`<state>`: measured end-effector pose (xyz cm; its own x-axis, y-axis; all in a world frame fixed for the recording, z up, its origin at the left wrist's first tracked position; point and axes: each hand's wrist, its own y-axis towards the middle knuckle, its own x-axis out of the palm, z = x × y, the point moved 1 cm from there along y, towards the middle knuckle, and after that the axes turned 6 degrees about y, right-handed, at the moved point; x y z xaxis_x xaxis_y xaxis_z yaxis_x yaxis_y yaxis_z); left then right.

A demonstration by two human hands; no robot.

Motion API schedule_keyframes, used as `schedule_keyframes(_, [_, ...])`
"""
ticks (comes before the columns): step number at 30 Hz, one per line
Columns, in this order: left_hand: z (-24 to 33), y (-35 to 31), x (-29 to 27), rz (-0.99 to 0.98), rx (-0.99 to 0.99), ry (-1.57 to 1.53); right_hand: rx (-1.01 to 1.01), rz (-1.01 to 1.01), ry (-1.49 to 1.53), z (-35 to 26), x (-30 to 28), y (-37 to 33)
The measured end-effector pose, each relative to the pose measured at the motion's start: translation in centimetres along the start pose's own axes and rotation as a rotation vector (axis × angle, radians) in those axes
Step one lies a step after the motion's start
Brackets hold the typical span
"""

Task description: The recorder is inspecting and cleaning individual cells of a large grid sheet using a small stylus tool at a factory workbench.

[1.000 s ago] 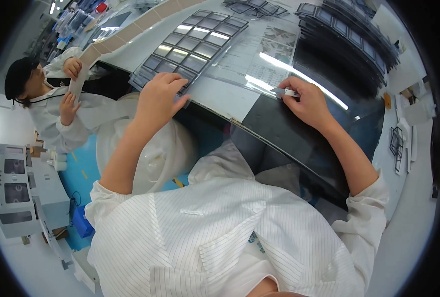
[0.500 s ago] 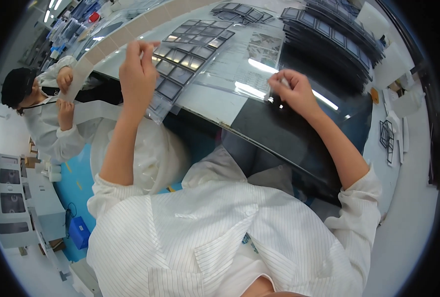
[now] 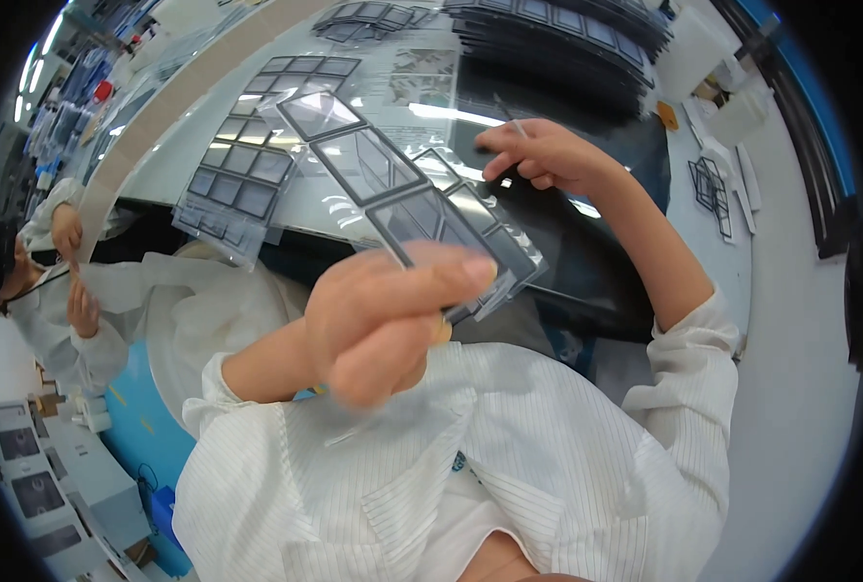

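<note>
My left hand (image 3: 383,320), partly blurred, is raised close in front of my chest. Its thumb and fingers are closed on the near end of a strip of black-framed clear panels (image 3: 368,165), which slants up and away to the left. Behind that strip shows a similar framed piece (image 3: 470,209); whether it is held too, I cannot tell. Over the dark part of the table is my right hand (image 3: 553,155), with a thin pale stick (image 3: 517,121) between its fingers. The stick's full shape is hidden by the hand.
More framed panels (image 3: 247,165) lie in rows on the table at left. A tall stack of dark framed strips (image 3: 557,29) stands at the back. Loose black frames (image 3: 711,199) lie at right. On the left, a co-worker's hands (image 3: 72,238) are near a pale band (image 3: 111,175).
My left hand has come down and toward my chest, now with the framed strip in it. My right hand has moved slightly up and left, its fingers more stretched. The view has shifted.
</note>
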<state>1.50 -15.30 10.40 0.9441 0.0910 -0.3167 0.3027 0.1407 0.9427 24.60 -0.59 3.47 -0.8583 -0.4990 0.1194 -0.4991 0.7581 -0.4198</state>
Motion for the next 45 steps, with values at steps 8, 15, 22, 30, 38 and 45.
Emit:
schedule_keyframes(8, [-0.5, -0.7, -0.7, 0.031, -0.024, -0.189, -0.115, 0.075, -0.22, 1.0, 1.4, 0.5])
schedule_keyframes(15, [-8.5, 8.0, 0.4, 0.068, 0.189, 0.219, -0.076, 0.093, -0.337, 0.4, 1.5, 1.3])
schedule_keyframes(22, [-11.4, 13.1, 7.9, 0.411, 0.265, -0.565, -0.078, 0.024, -0.116, -0.2, 1.8, 0.1])
schedule_keyframes(30, [-4.6, 5.1, -2.0, -0.082, 0.042, -0.187, -0.294, 0.348, 0.113, 1.2, -6.5, -6.3])
schedule_keyframes(38, [-2.7, -9.1, -2.2, -0.617, -0.502, 0.034, -0.057, 0.466, -0.171, 4.7, -10.6, -14.9])
schedule_keyframes(45, [-1.9, -11.7, -2.6, -0.332, -1.343, -0.09, -0.032, 0.535, -0.249, 6.0, -10.0, -14.9])
